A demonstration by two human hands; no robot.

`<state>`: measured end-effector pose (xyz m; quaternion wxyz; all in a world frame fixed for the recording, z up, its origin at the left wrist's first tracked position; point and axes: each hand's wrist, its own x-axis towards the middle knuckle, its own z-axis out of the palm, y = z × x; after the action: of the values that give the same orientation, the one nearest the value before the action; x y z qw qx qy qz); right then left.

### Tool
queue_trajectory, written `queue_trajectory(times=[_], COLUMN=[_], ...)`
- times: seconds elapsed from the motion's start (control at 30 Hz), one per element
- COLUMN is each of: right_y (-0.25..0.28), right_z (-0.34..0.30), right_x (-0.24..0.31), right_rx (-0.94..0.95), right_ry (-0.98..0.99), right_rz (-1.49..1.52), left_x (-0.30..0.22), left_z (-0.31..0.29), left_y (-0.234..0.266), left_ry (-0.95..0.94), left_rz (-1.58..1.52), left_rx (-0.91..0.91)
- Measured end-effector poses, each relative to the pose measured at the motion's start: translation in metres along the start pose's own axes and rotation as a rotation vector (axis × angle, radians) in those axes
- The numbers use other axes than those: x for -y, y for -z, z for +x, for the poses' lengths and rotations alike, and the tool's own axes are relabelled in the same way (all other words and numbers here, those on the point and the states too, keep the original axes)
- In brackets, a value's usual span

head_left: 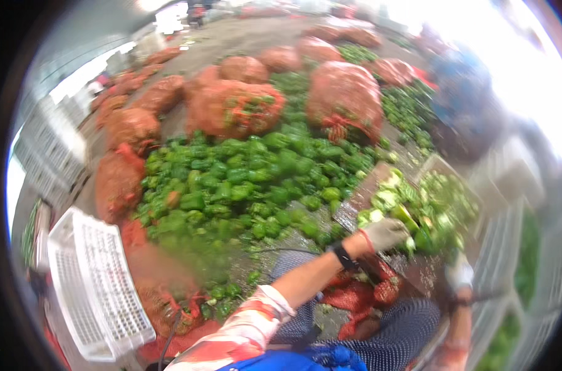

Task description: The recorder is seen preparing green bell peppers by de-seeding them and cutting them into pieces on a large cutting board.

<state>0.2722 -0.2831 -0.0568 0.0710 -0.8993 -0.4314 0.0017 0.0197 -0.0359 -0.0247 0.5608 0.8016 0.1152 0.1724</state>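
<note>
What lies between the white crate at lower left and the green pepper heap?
In the head view, reddish mesh sacks lie between the crate and the heap.

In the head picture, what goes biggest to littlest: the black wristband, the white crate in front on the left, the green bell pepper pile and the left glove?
1. Green bell pepper pile
2. White crate
3. Left glove
4. Black wristband

That's only how big they look; nearness to the camera may enlarge some.

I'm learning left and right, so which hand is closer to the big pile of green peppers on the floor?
Left. The left hand is right of the pepper pile; the right hand is farther right and lower in the picture.
</note>
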Motion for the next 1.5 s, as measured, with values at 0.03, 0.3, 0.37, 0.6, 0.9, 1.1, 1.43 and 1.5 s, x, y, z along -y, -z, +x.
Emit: queue_trajectory(times=[0.03, 0.3, 0.37, 0.6, 0.9, 1.1, 1.43, 1.5], right_y=[-0.002, -0.005, -0.044, 0.106, 0.067, 0.053, 0.05, 0.046], right_z=[-0.006, -0.02, -0.021, -0.055, -0.014, -0.023, -0.023, -0.024], right_x=[-0.006, 0.019, -0.042, 0.109, 0.214, 0.211, 0.17, 0.16], right_rx=[-0.055, -0.034, 0.056, -0.132, -0.291, -0.078, -0.117, -0.22], right_ry=[-0.023, -0.181, -0.12, 0.039, 0.278, 0.151, 0.237, 0.352], right_rz=[-0.016, 0.663, 0.724, 0.83, 0.32, 0.422, 1.115, 1.286], left_x=[0.002, -0.004, -0.008, -0.023, -0.047, -0.02, -0.019, -0.033], left_z=[0.003, -0.008, -0.012, 0.0, 0.008, 0.015, 0.032, 0.031], left_y=[-0.009, -0.006, -0.01, -0.038, -0.009, -0.012, -0.024, -0.034], left_ry=[0.045, 0.062, 0.084, -0.171, 0.133, 0.111, -0.114, -0.08], left_rz=[-0.061, -0.122, -0.099, -0.058, -0.638, -0.658, -0.141, -0.206], left_rx=[-0.014, 0.004, -0.008, -0.066, -0.198, -0.141, -0.057, -0.064])
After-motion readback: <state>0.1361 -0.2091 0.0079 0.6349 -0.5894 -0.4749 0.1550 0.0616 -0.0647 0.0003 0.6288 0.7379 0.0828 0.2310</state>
